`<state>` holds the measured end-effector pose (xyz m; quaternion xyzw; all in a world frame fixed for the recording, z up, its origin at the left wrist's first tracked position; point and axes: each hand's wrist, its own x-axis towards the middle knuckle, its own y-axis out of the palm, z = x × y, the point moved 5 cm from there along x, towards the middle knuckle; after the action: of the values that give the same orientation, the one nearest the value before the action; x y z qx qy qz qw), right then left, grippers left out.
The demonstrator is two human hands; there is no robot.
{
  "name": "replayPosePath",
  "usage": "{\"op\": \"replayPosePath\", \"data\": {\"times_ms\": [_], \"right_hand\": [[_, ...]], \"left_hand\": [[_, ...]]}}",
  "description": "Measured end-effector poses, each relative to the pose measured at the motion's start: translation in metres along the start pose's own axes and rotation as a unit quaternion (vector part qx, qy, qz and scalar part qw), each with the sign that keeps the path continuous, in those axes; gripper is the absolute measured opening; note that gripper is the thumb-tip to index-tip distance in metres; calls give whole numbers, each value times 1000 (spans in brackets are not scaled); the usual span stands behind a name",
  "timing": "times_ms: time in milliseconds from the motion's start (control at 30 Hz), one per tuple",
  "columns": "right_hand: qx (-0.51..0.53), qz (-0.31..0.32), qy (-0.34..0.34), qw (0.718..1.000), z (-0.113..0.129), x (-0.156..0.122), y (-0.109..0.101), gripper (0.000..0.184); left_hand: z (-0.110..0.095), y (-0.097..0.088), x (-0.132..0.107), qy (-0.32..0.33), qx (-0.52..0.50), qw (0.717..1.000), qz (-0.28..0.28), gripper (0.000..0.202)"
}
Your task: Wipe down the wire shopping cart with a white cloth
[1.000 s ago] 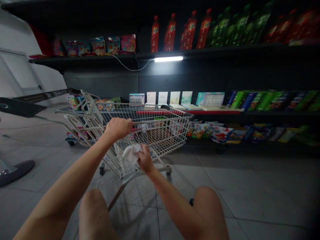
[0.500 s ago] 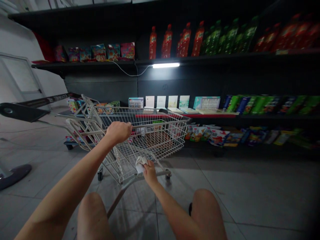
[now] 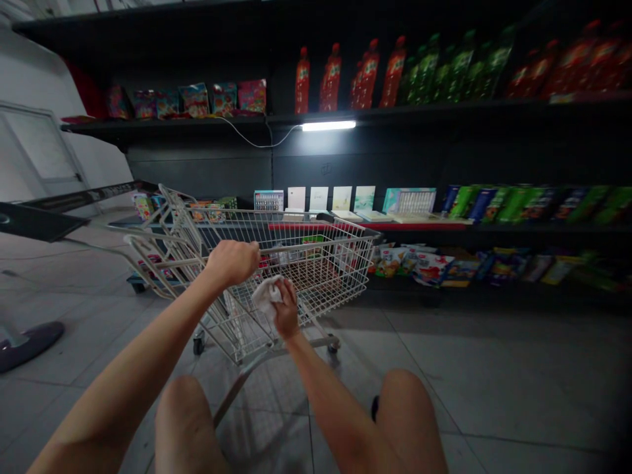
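A white wire shopping cart [image 3: 326, 263] stands on the tiled floor in front of me. My left hand [image 3: 232, 261] is closed round the cart's top rim. My right hand [image 3: 285, 311] grips a crumpled white cloth [image 3: 266, 291] and presses it against the cart's near wire side, just below the left hand. My bare knees show at the bottom of the view.
Dark shelves [image 3: 444, 227] behind the cart carry red and green bottles [image 3: 365, 69], snack bags and boxes. More nested carts [image 3: 158, 243] stand at the left. A fan base [image 3: 29, 339] sits on the floor at far left. A lit tube lamp [image 3: 328, 125] hangs under the upper shelf.
My right hand with the cloth dropped to the cart's lower edge, then rose back up the wire side to just under the left hand. The left hand stayed on the rim.
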<state>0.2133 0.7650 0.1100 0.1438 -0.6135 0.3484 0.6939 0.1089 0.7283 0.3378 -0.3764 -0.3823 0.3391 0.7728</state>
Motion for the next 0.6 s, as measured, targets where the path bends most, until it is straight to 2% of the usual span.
{"op": "replayPosePath", "data": {"times_ms": [133, 267, 467, 600], "right_hand": [[-10, 61, 88, 994, -24, -65, 5, 26], [17, 136, 200, 970, -42, -114, 2, 29], [78, 91, 380, 917, -60, -166, -20, 24], [132, 20, 505, 852, -67, -172, -29, 13]], "left_hand": [[0, -1, -2, 2, -5, 1000, -7, 45], [1, -2, -4, -1, -10, 1000, -1, 45], [1, -6, -9, -7, -6, 1000, 6, 47], [0, -8, -12, -10, -11, 1000, 13, 48]]}}
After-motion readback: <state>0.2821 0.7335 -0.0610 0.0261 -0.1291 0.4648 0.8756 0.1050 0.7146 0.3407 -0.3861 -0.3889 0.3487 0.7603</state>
